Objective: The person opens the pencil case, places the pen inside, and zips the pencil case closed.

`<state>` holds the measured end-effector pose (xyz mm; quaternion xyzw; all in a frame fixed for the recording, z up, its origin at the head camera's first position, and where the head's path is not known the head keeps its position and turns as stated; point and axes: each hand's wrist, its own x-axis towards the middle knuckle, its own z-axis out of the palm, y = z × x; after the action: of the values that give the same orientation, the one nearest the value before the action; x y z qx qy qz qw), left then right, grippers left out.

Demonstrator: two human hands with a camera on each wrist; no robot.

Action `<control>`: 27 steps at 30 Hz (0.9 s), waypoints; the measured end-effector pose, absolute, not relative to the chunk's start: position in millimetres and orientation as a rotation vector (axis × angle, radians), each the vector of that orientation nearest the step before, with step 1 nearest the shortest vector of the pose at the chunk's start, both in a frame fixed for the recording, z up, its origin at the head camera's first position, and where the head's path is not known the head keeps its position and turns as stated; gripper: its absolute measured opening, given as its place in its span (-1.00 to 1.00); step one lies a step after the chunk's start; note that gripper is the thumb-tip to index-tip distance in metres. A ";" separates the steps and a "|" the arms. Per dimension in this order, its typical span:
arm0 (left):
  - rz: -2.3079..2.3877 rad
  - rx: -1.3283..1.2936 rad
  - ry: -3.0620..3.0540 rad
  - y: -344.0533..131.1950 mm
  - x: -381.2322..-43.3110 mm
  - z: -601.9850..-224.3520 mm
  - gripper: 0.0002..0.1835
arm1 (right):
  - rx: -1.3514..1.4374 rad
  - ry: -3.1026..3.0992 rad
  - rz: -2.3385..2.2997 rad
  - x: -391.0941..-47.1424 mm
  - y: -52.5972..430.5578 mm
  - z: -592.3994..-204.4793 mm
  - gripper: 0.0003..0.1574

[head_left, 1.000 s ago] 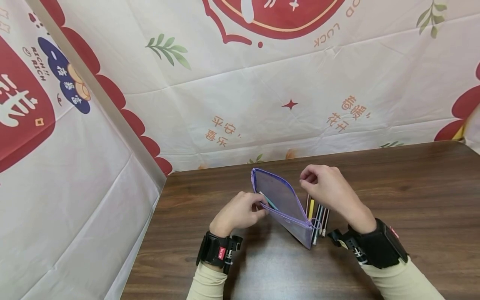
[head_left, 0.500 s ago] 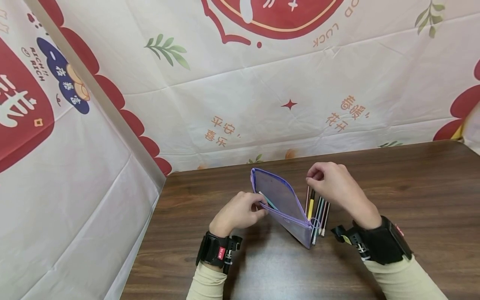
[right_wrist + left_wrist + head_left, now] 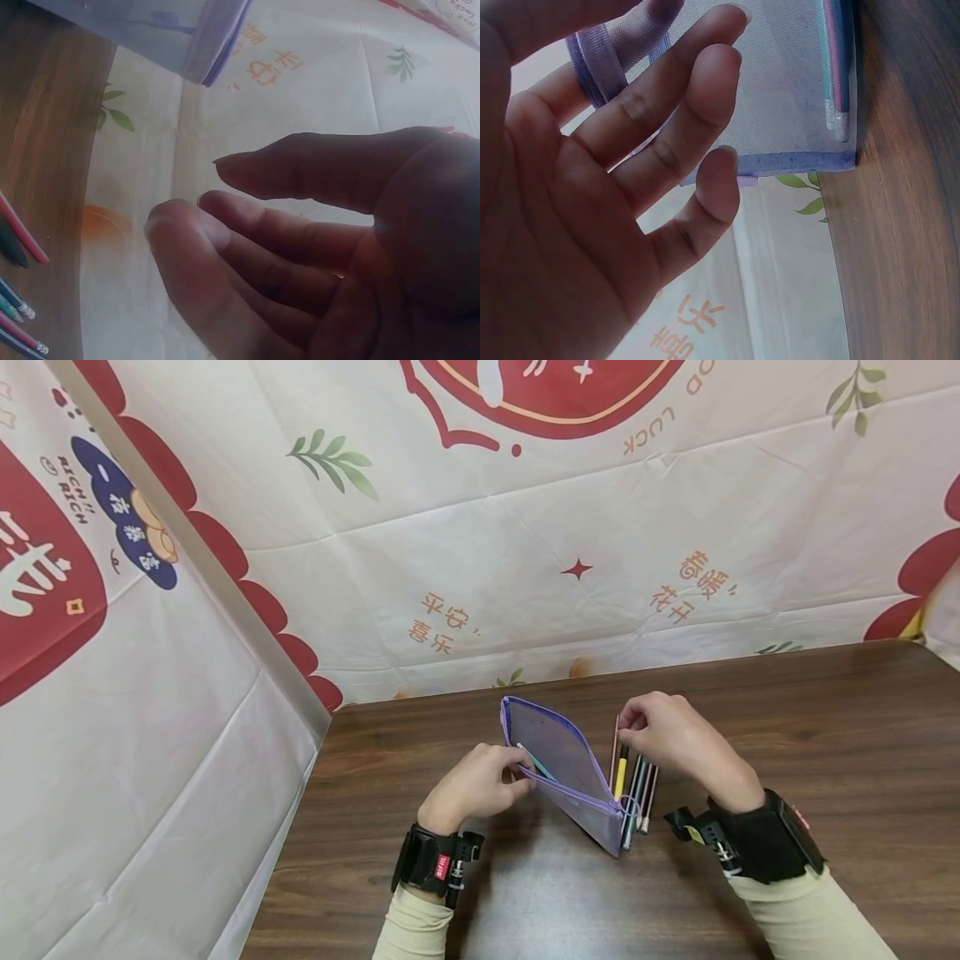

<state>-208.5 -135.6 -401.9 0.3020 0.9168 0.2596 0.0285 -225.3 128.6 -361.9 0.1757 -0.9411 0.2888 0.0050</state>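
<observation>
A purple mesh zipper pencil pouch (image 3: 555,743) stands with its mouth open in the head view. My left hand (image 3: 480,781) pinches its near rim between thumb and finger. Inside lies a teal pencil (image 3: 538,763); in the left wrist view, pencils (image 3: 834,71) show through the mesh. My right hand (image 3: 678,739) hovers over the far ends of several pens and pencils (image 3: 636,797) on the table, right of the pouch. A yellow-and-black pen (image 3: 621,777) is among them. In the right wrist view, thumb and fingers are loosely bent with a gap between them, holding nothing.
The brown wooden table (image 3: 825,760) reaches back to a white printed cloth (image 3: 517,543). Another printed cloth panel (image 3: 165,727) borders it on the left. Each wrist wears a black strap (image 3: 768,839) with a small camera mount.
My right hand has shifted slightly right, away from the pouch mouth, and then come down closer to the pens. The left hand and pouch stay in place.
</observation>
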 end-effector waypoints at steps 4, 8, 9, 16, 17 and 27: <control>0.803 0.940 2.834 -136.1 -208.7 -402.2 -0.95 | 0.538 -3.003 0.951 -227.4 129.8 -363.4 -0.88; 0.808 0.950 2.834 -136.2 -208.7 -402.2 -0.95 | 0.503 -3.064 1.029 -229.7 130.3 -366.4 -0.88; 0.808 0.950 2.834 -136.2 -208.6 -402.3 -0.95 | 0.497 -3.074 1.038 -230.3 130.4 -367.3 -0.88; 0.811 0.951 2.833 -137.0 -209.0 -403.1 -0.95 | 0.502 -3.109 1.034 -235.6 131.2 -376.0 -0.91; 0.812 0.952 2.834 -137.2 -209.1 -403.2 -0.96 | 0.501 -3.118 1.037 -236.4 131.1 -377.4 -0.91; 0.813 0.959 2.826 -137.4 -208.9 -403.0 -0.96 | 0.442 -3.230 1.040 -243.7 127.8 -391.5 -0.84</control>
<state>-208.9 -137.4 -403.0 0.3099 0.9134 0.2627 0.0241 -243.7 127.8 -391.5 0.1278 -0.9347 0.3008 -0.1396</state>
